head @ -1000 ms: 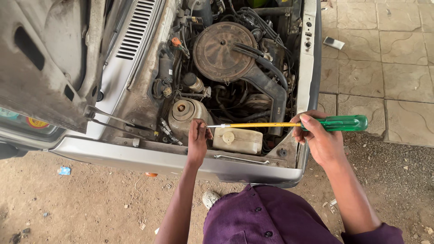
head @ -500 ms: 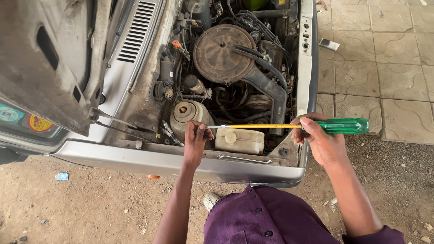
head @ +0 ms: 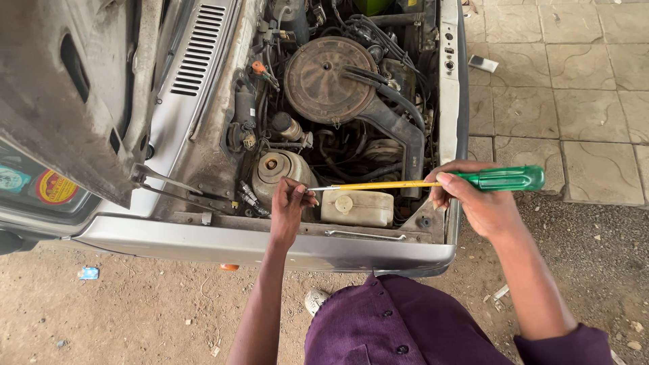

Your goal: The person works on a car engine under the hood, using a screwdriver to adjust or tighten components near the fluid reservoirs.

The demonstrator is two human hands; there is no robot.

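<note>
Our right hand [head: 473, 199] has kept gripping the screwdriver [head: 433, 182] level over the engine bay [head: 338, 101]; our left hand [head: 291, 203] still pinches its tip.

reservoir [head: 357, 207] right of round housing [head: 277, 170] | air cleaner [head: 322, 69] behind

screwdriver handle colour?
Translucent green on the screwdriver, gripped by the right hand; shaft is yellow. Head view.
</note>
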